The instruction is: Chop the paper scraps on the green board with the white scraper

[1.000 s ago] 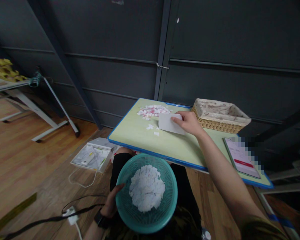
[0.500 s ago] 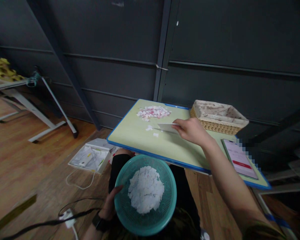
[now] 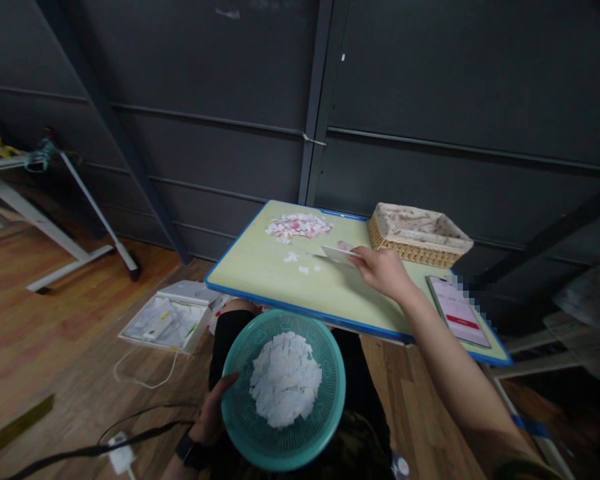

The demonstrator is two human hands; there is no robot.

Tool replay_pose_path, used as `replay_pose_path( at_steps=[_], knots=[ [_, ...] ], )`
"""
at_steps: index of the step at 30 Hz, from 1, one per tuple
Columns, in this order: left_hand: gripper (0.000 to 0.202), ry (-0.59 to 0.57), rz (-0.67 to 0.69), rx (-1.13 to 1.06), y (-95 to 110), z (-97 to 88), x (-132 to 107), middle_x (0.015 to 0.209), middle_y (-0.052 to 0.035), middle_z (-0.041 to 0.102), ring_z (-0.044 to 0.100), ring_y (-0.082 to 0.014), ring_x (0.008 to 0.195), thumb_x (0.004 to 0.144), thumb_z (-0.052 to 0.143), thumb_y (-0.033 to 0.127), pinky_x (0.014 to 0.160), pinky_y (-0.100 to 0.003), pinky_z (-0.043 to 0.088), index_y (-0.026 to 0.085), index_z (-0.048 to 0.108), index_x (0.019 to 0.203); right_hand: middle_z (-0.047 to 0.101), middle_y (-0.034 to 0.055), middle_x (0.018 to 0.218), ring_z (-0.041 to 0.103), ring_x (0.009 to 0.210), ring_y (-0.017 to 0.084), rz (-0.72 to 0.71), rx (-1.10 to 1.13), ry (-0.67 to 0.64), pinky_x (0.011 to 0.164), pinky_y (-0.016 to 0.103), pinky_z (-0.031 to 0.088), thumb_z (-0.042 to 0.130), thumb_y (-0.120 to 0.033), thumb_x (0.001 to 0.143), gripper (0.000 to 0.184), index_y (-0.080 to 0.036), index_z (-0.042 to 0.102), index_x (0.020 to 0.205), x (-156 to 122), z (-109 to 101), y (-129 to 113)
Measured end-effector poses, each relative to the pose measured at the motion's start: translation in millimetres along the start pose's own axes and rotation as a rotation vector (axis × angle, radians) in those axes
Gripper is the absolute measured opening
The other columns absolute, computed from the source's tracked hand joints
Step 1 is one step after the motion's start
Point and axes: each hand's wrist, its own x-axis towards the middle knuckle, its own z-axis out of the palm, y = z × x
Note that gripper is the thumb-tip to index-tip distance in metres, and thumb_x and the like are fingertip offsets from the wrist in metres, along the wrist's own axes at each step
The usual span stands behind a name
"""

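Note:
My left hand (image 3: 214, 408) grips the left rim of a teal plastic colander (image 3: 332, 383) on my lap, thumb over the edge. A heap of torn white paper pieces (image 3: 286, 380) lies in the colander. Over the green tabletop (image 3: 253, 277) with its blue edge, my right hand (image 3: 384, 272) pinches a flat white card (image 3: 336, 254), held slightly tilted. Several loose white paper scraps (image 3: 304, 270) lie left of the card. Farther back on the tabletop sits a pile of pink and white paper pieces (image 3: 300, 225).
A wicker basket (image 3: 415, 252) with a cloth liner stands at the table's back right, and a phone (image 3: 457, 313) lies near the right edge. On the floor at left are an open white box (image 3: 163, 323) and a power strip (image 3: 121, 455) with cables. Dark panels (image 3: 230, 80) rise behind.
The view has shifted slightly to the right. My right hand has drawn the card a little to the right, away from the scraps. My left hand keeps its hold on the colander.

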Motion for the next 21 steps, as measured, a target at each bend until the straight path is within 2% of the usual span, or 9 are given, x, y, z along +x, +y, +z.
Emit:
replay_pose_path(
  at_steps=[6, 11, 16, 19, 21],
  knots=[
    [0.008, 0.009, 0.048, -0.012, -1.7, -1.6, 0.8, 0.068, -0.0090, 0.079, 0.074, -0.0364, 0.093, 0.071, 0.072, 0.023, 0.098, -0.046, 0.052, 0.014, 0.072, 0.069, 0.072, 0.0093, 0.071, 0.065, 0.066, 0.023, 0.046, 0.103, 0.000, 0.060, 0.028, 0.033, 0.044, -0.037, 0.094, 0.034, -0.017, 0.071, 0.100, 31.1, 3.6, 7.5],
    [0.008, 0.010, 0.029, -0.039, 0.3, 3.8, -4.7, 0.065, -0.0108, 0.078, 0.076, -0.0330, 0.078, 0.072, 0.070, 0.018, 0.093, -0.045, 0.056, 0.013, 0.071, 0.065, 0.072, 0.0108, 0.075, 0.064, 0.069, 0.023, 0.024, 0.162, -0.009, 0.063, 0.028, 0.035, 0.046, -0.034, 0.093, 0.030, -0.015, 0.070, 0.093, 53.1, 4.7, 12.3],
    [0.008, 0.037, 0.018, -0.072, -1.3, 1.1, -2.7, 0.059, -0.0050, 0.076, 0.076, -0.0338, 0.083, 0.073, 0.069, 0.021, 0.091, -0.044, 0.057, 0.015, 0.074, 0.074, 0.072, 0.0117, 0.077, 0.063, 0.069, 0.023, 0.032, 0.077, -0.027, 0.062, 0.029, 0.033, 0.046, -0.032, 0.092, 0.029, -0.015, 0.070, 0.089, 50.6, -2.7, 23.9],
    [0.016, 0.011, -0.014, -0.093, -4.4, -4.8, 3.1, 0.065, -0.0072, 0.078, 0.075, -0.0348, 0.089, 0.074, 0.067, 0.021, 0.093, -0.045, 0.055, 0.012, 0.075, 0.085, 0.071, 0.0124, 0.073, 0.062, 0.067, 0.024, 0.060, 0.013, -0.025, 0.061, 0.030, 0.032, 0.047, -0.030, 0.090, 0.028, -0.015, 0.070, 0.087, 43.3, -11.7, 30.5],
    [0.016, 0.036, 0.001, -0.104, -5.9, -7.5, 6.1, 0.069, -0.0083, 0.079, 0.075, -0.0341, 0.092, 0.073, 0.066, 0.019, 0.096, -0.044, 0.054, 0.012, 0.074, 0.085, 0.071, 0.0128, 0.073, 0.062, 0.066, 0.024, 0.091, 0.005, 0.017, 0.060, 0.031, 0.032, 0.048, -0.031, 0.090, 0.029, -0.014, 0.071, 0.088, 41.1, -15.9, 31.5]
  ],
)
